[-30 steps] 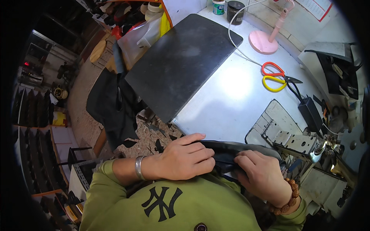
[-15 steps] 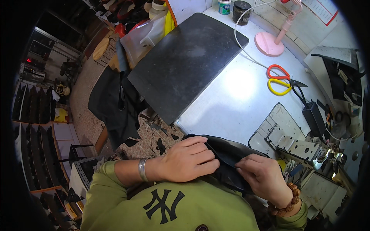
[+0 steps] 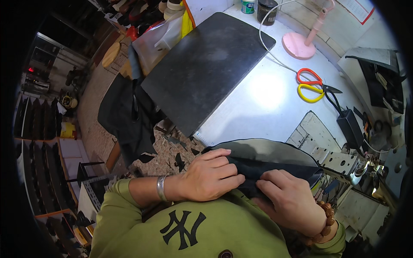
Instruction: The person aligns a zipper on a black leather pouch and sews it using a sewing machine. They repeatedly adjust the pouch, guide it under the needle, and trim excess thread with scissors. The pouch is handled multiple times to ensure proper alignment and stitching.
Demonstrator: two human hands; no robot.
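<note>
- A white table (image 3: 262, 116) is carrying a dark slab (image 3: 206, 64), a pink lamp (image 3: 301, 41) and scissors (image 3: 312, 84); shelves (image 3: 38, 129) are standing at the left of the room.
- The left hand (image 3: 211, 176) and the right hand (image 3: 290, 200) are both pinching the black leather piece (image 3: 266, 159), close to the person's chest, at the table's near edge.
- Compared with a second ago, the hands are sitting slightly further apart, and more of the leather is showing.

A workshop: sewing machine (image 3: 344, 161), scissors (image 3: 312, 85), scrap-strewn floor (image 3: 167, 150)
</note>
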